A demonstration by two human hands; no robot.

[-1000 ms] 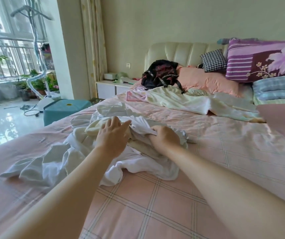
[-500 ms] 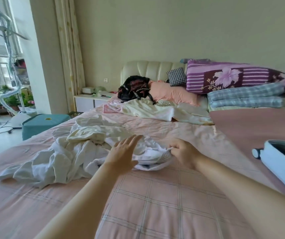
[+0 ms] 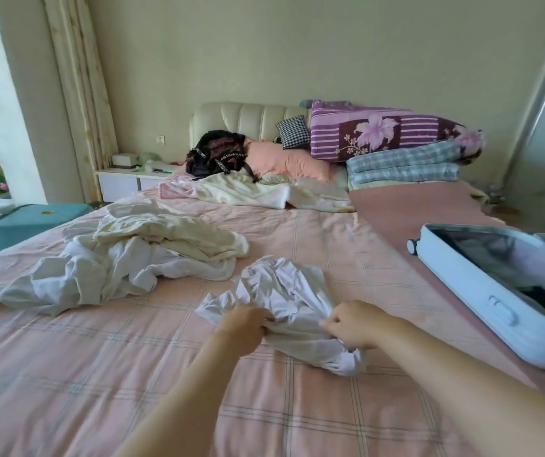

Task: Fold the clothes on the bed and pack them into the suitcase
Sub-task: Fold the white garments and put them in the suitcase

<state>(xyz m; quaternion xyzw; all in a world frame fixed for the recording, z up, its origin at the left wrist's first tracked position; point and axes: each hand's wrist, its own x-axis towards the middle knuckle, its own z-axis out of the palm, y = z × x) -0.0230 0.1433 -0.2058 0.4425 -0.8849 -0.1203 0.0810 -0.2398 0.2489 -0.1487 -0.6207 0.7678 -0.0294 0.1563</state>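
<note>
A crumpled white garment (image 3: 284, 291) lies on the pink checked bedspread (image 3: 132, 374) in front of me. My left hand (image 3: 243, 328) grips its near edge with curled fingers. My right hand (image 3: 356, 323) pinches the same edge a little to the right. A heap of white and cream clothes (image 3: 139, 255) lies apart to the left. At the right an open white suitcase (image 3: 482, 291) sits on the bed, dark things inside.
Folded quilts (image 3: 393, 143), a pink pillow (image 3: 290, 161), a black bag (image 3: 218, 155) and a cream blanket (image 3: 257, 192) crowd the head of the bed. A teal box (image 3: 33, 219) stands on the floor at the left, a bedside cabinet (image 3: 126, 181) behind it.
The white garment has been pulled out of the heap toward me and to the right. Both hands came nearer with it; the left went from flat to gripping. The view turned right, showing more of the suitcase.
</note>
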